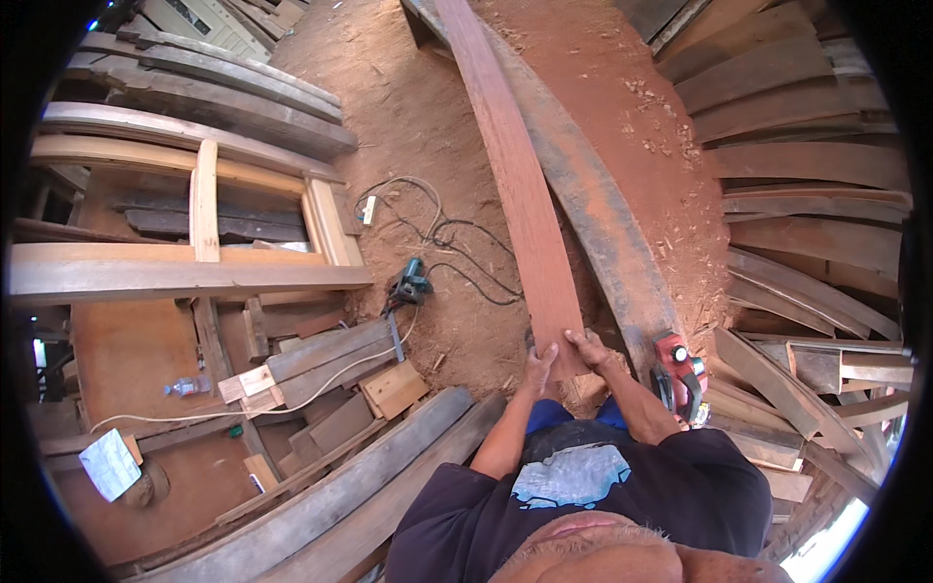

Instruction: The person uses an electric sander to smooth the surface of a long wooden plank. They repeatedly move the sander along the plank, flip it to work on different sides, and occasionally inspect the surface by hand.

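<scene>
At the near end of a long reddish plank (515,175), the wood is gripped from both sides by two bare hands. The left edge is held by the left hand (539,369), its thumb laid on the upper face; the right edge is held by the right hand (589,352), its thumb likewise pressed on top. Both hands are closed on the board, but how far apart the other fingers are spread cannot be told, since they are largely hidden by the board and the hands themselves.

The plank is stretched away from the body, and its far end is cut off by the upper border. Beside it, a weathered beam (603,214) is partly covered by it. Near the right forearm, a red power tool (677,374) is seen at the beam's near end, its details hard to make out. On the dirt floor (457,335), a green power tool (410,282) is set down near a tangled dark cable (476,282).

On the dark shirt (680,476), a pale blue print (573,476) is shown, creased by the cloth. On a clear bottle (188,386) and a white sheet (110,464) at left, any markings are too small to be read.
</scene>
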Tool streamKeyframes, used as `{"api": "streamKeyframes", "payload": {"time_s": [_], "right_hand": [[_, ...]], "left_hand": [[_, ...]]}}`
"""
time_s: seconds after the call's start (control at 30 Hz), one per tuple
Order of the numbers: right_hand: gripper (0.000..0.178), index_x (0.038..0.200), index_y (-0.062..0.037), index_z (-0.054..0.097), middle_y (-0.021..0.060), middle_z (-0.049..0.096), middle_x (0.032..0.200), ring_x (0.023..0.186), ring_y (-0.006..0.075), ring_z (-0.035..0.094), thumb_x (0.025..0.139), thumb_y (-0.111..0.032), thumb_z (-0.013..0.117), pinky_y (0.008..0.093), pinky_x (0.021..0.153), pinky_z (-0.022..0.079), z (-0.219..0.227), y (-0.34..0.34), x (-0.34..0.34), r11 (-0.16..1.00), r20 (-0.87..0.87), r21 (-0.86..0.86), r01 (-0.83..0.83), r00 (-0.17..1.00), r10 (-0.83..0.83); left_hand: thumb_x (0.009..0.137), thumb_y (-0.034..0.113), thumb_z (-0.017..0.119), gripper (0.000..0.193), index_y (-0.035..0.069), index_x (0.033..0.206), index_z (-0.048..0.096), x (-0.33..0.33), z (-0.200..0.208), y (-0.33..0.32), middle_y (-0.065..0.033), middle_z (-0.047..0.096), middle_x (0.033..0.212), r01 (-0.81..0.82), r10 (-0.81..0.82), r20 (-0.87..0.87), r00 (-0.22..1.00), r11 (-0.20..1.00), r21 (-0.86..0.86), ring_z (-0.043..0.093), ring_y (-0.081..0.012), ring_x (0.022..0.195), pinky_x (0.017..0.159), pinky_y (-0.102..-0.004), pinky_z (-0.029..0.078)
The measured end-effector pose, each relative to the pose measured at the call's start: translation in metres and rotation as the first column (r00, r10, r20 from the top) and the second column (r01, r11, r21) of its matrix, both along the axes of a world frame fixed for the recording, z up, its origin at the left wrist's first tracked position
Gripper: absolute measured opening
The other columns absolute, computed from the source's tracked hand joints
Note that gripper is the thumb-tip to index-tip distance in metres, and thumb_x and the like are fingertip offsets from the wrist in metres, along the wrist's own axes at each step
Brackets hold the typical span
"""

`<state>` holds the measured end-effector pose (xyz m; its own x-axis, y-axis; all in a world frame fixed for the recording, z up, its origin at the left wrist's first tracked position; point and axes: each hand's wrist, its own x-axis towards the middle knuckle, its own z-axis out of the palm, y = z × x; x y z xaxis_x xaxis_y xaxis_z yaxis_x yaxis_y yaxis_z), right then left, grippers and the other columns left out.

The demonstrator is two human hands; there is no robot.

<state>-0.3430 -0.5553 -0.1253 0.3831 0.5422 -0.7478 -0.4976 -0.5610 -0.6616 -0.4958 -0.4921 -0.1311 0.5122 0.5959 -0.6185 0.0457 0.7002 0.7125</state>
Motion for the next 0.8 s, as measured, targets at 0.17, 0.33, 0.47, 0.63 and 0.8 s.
{"api": "streamKeyframes", "payload": {"time_s": [0.17,0.33,0.47,0.63,0.8], "right_hand": [[0.07,0.132,0.0016,0.055,0.0194,0.066,0.117,0.109,0.0264,0.064,0.086,-0.05,0.066,0.0372,0.093,0.05,0.02,0.042,-0.068,0.972,-0.003,0.022,-0.233,0.972,0.233],[0.064,0.115,-0.0009,0.067,0.0265,0.067,0.112,0.111,0.0364,0.063,0.084,-0.058,0.064,0.0429,0.093,0.049,-0.009,0.036,-0.073,0.732,0.504,-0.403,-0.549,0.535,0.678],[0.062,0.113,0.001,0.068,0.0273,0.067,0.109,0.107,0.0391,0.064,0.084,-0.054,0.066,0.0441,0.09,0.05,0.033,0.04,-0.041,0.625,0.3,-0.428,-0.653,0.55,0.78],[0.058,0.12,0.0017,0.063,0.0272,0.065,0.115,0.11,0.039,0.063,0.085,-0.045,0.068,0.0425,0.092,0.049,0.009,0.01,-0.012,0.713,0.293,-0.387,-0.585,0.655,0.697],[0.064,0.125,0.0004,0.061,0.0292,0.063,0.119,0.116,0.0396,0.06,0.085,-0.049,0.067,0.043,0.097,0.047,0.034,-0.004,0.014,0.773,0.32,-0.379,-0.51,0.711,0.626]], "left_hand": [[0.082,0.049,0.074,0.087,-0.013,0.133,0.039,-0.079,0.004,0.047,-0.0231,0.058,0.125,0.077,-0.043,-0.337,0.94,0.993,0.089,0.061,-0.0284,0.11,0.09,-0.0354,0.052],[0.082,0.051,0.073,0.09,-0.012,0.135,0.035,-0.087,-0.015,0.06,-0.0263,0.056,0.125,0.053,-0.012,-0.307,0.952,0.99,0.128,0.062,-0.0294,0.109,0.087,-0.0346,0.054],[0.081,0.052,0.073,0.087,-0.011,0.131,0.038,-0.079,-0.044,0.034,-0.0258,0.057,0.125,0.018,0.045,-0.384,0.922,0.987,0.159,0.061,-0.0302,0.11,0.094,-0.0377,0.05],[0.083,0.056,0.069,0.092,-0.011,0.137,0.035,-0.036,-0.042,0.015,-0.0264,0.056,0.129,0.114,-0.02,-0.448,0.894,0.976,0.183,0.057,-0.0332,0.118,0.098,-0.0402,0.046],[0.086,0.06,0.062,0.089,-0.009,0.137,0.037,-0.002,-0.028,-0.001,-0.0285,0.054,0.13,0.125,-0.037,-0.386,0.922,0.97,0.207,0.054,-0.0355,0.122,0.102,-0.0417,0.042]]}}
